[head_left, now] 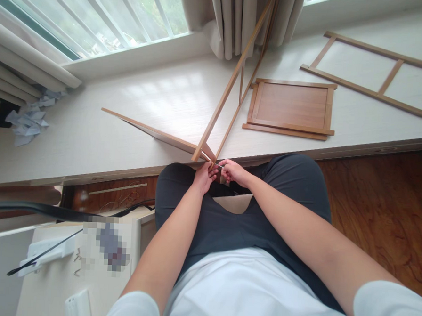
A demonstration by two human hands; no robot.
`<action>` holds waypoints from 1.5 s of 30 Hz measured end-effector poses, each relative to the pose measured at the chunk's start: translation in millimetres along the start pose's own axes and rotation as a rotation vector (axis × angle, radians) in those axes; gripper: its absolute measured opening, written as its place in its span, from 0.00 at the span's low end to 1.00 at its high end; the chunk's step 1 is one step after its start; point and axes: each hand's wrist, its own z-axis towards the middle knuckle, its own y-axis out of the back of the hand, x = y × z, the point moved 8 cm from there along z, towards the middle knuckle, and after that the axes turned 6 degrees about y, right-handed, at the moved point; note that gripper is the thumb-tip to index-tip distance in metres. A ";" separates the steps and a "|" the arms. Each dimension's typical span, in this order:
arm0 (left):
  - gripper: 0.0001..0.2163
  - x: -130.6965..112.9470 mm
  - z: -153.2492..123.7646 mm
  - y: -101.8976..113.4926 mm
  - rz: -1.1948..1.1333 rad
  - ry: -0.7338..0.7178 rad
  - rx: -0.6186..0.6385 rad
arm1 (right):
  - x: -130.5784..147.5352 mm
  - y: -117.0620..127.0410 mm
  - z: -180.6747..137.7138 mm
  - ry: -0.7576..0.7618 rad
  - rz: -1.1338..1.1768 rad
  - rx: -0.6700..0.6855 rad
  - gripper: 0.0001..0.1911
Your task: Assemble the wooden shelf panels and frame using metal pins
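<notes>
The left hand [203, 176], forearm stretched over the lap, is clamped on the lower corner of the wooden frame [232, 81], which leans from the ledge [129, 106] edge up to the curtain [235, 22]. The right hand [233, 172], fingers curled together, pinches a small thin piece [219, 166] too tiny to identify.

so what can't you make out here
Head view:
- the tiny thing between left hand and right hand at the wooden frame corner: too small, fingers cover it.
- wooden frame's far end: behind the curtain.
- ladder-like frame: cut by the right edge.
- item on the white box: pixelated.
</notes>
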 end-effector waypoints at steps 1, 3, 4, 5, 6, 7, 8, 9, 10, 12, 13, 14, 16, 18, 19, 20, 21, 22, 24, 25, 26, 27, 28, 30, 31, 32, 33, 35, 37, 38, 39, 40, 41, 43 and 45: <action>0.04 0.1 0.0 0.1 0.001 0.000 -0.002 | -0.4 0.2 0.4 0.001 0.000 -0.002 0.19; 0.04 0.3 0.3 0.1 0.003 0.001 -0.003 | -1.6 0.5 1.4 0.002 0.002 -0.002 0.19; 0.04 0.4 0.5 0.2 0.004 0.001 -0.003 | -2.1 0.6 1.9 0.004 0.004 -0.001 0.19; 0.04 0.5 0.7 0.2 0.006 0.001 -0.002 | -2.4 0.6 2.3 0.006 0.006 0.001 0.19; 0.04 0.6 1.0 0.3 0.007 0.001 -0.002 | -2.7 0.6 2.4 0.006 0.006 0.002 0.19; 0.04 0.6 1.3 0.5 0.008 0.000 -0.003 | -2.7 0.7 2.4 0.007 0.006 0.003 0.19; 0.05 0.6 1.5 0.6 0.008 0.000 -0.003 | -2.5 0.7 2.2 0.006 0.006 0.002 0.19; 0.05 0.6 1.6 0.7 0.009 -0.001 -0.003 | -2.2 0.7 1.9 0.006 0.005 0.002 0.19; 0.05 0.5 1.5 0.7 0.010 -0.001 -0.003 | -1.8 0.6 1.5 0.006 0.005 0.001 0.19; 0.04 0.6 1.0 0.5 0.012 0.002 -0.003 | -0.9 0.4 0.6 0.006 0.006 0.000 0.19; 0.05 0.7 0.6 0.3 0.013 0.003 -0.003 | -0.6 0.2 0.3 0.006 0.006 0.001 0.19; 0.05 0.7 0.2 0.2 0.015 0.004 -0.004 | -0.5 0.1 0.1 0.005 0.005 0.002 0.20; 0.05 0.6 -0.4 -0.1 0.016 0.004 -0.004 | -0.2 0.0 -0.2 0.008 0.003 0.005 0.20; 0.05 0.5 -0.4 -0.4 0.019 0.002 0.001 | 0.1 0.1 -0.2 0.012 0.001 0.008 0.19; 0.05 0.4 -0.2 -0.4 0.020 0.000 0.004 | 0.2 0.2 -0.3 0.013 0.000 0.007 0.19; 0.05 0.3 0.1 -0.3 0.020 -0.002 0.006 | 0.3 0.3 -0.4 0.013 -0.002 0.006 0.19; 0.05 0.4 0.5 -0.2 0.020 -0.002 0.008 | 0.4 0.3 -0.7 0.012 -0.003 0.005 0.19; 0.05 0.4 0.9 0.1 0.020 -0.003 0.009 | 0.5 0.3 -1.0 0.009 -0.004 0.003 0.19; 0.05 0.5 1.4 0.6 0.018 -0.004 0.007 | 0.9 0.1 -1.7 0.003 -0.005 0.002 0.18; 0.05 0.7 1.6 0.7 0.019 -0.002 0.006 | 1.1 0.0 -2.0 0.002 -0.006 0.001 0.18; 0.05 0.8 1.6 0.9 0.020 -0.001 0.003 | 1.4 -0.1 -2.2 0.002 -0.007 0.001 0.18; 0.05 1.0 1.6 1.1 0.021 0.002 0.000 | 1.6 -0.1 -2.3 0.003 -0.008 0.001 0.17; 0.06 1.2 1.6 1.3 0.023 0.005 -0.004 | 1.8 -0.1 -2.3 0.005 -0.010 0.002 0.17; 0.06 1.7 1.6 1.1 0.024 0.011 -0.004 | 1.6 -0.1 -1.9 0.010 -0.015 0.003 0.16; 0.06 1.9 1.7 0.9 0.023 0.013 -0.001 | 1.3 0.1 -1.5 0.012 -0.015 0.002 0.16; 0.06 2.0 1.7 0.6 0.021 0.014 0.003 | 0.9 0.1 -1.1 0.014 -0.015 0.003 0.15; 0.06 2.1 1.7 0.4 0.019 0.015 0.006 | 0.4 0.3 -0.7 0.015 -0.015 0.002 0.15; 0.06 2.2 1.6 0.2 0.011 0.018 0.010 | -0.4 0.4 -0.3 0.015 -0.016 0.002 0.15; 0.06 2.9 1.1 0.4 0.008 0.035 0.010 | -0.5 0.8 -0.2 0.015 -0.020 -0.001 0.14; 0.06 3.4 0.7 0.3 0.009 0.046 0.013 | -0.4 0.9 -0.4 0.014 -0.022 -0.003 0.13; 0.06 3.9 0.2 0.2 0.013 0.058 0.017 | 0.0 0.9 -0.7 0.014 -0.024 -0.004 0.12; 0.06 4.5 -0.3 -0.3 0.021 0.070 0.026 | 0.6 0.8 -1.0 0.014 -0.025 -0.005 0.11; 0.07 5.0 -0.8 -0.9 0.033 0.080 0.037 | 1.2 0.6 -1.4 0.016 -0.026 -0.004 0.10; 0.08 6.2 -1.8 -2.6 0.058 0.095 0.068 | 2.5 -0.2 -2.3 0.020 -0.029 0.001 0.08; 0.09 7.1 -3.0 -5.0 0.074 0.103 0.106 | 3.5 -0.9 -3.1 0.025 -0.030 0.007 0.07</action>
